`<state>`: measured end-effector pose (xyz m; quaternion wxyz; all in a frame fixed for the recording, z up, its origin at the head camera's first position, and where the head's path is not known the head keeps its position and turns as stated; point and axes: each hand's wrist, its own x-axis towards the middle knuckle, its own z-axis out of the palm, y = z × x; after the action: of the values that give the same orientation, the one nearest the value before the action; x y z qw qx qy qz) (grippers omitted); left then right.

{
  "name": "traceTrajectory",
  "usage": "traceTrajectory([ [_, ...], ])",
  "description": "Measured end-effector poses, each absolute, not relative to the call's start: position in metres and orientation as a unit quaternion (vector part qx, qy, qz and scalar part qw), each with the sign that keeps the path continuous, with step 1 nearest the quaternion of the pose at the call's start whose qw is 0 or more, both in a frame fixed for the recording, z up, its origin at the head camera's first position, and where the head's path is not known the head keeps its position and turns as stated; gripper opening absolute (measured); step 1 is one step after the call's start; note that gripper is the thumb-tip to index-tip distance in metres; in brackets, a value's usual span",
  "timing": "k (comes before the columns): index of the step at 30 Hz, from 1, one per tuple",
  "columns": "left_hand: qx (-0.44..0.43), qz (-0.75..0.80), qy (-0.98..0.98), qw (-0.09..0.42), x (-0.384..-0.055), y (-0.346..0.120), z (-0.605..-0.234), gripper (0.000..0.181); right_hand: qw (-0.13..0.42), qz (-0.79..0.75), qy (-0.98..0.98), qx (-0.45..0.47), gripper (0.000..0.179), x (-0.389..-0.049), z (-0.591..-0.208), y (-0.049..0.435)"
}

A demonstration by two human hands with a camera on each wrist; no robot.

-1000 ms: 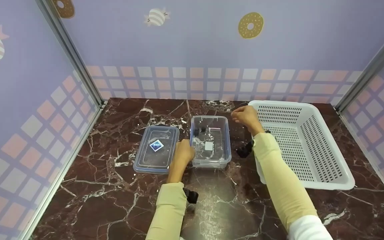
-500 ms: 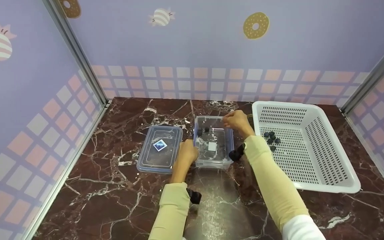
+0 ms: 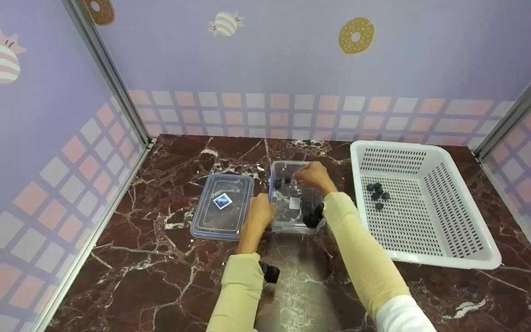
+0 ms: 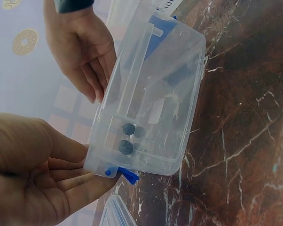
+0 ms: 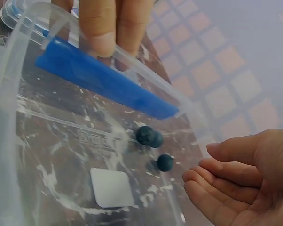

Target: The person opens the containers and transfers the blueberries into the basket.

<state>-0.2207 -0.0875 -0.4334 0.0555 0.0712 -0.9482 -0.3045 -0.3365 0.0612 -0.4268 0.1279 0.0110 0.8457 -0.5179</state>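
In the head view a clear plastic container [image 3: 295,216] with blue side clips stands on the marble-patterned table. My left hand [image 3: 262,212] grips its left rim, thumb inside and fingers outside; the left wrist view shows this up close. Inside the container lie two dark blueberries [image 4: 126,147], with reflections beside them. My right hand [image 3: 312,177] is over the container's far right part. Its fingers [image 5: 226,181] are bent towards the thumb, and no berry shows between them, though the inner side is partly hidden. Several blueberries [image 3: 378,196] lie in the white basket [image 3: 413,221].
Left of the container lies its clear lid [image 3: 221,221] with a blue diamond label. A white square label [image 5: 111,188] shows on the container's bottom. Patterned wall panels [image 3: 247,60] stand behind and at both sides of the table.
My right hand has moved left, from beside the white basket's rim to above the container, uncovering the blueberries in the basket. My left hand stays on the container's rim.
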Motion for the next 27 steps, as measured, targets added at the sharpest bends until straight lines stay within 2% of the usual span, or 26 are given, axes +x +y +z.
traceTrajectory([
  [13,0.065,-0.294,-0.951,0.063,-0.219,-0.088,-0.432,0.014,0.142,-0.494,0.858,0.003,0.022,-0.335,-0.44,0.044],
  [18,0.063,-0.295,-0.951,0.065,-0.22,-0.089,-0.433,0.013,0.154,-0.524,0.837,0.027,0.007,-0.336,-0.446,0.041],
  [22,0.06,-0.299,-0.95,0.069,-0.22,-0.09,-0.435,0.012,0.166,-0.539,0.824,0.058,0.029,-0.338,-0.449,0.035],
  [26,0.055,-0.299,-0.95,0.072,-0.22,-0.089,-0.435,0.009,0.17,-0.556,0.812,0.048,0.024,-0.34,-0.457,0.032],
  [27,0.053,-0.3,-0.95,0.073,-0.219,-0.088,-0.434,0.009,0.161,-0.566,0.808,0.025,0.023,-0.354,-0.476,0.034],
])
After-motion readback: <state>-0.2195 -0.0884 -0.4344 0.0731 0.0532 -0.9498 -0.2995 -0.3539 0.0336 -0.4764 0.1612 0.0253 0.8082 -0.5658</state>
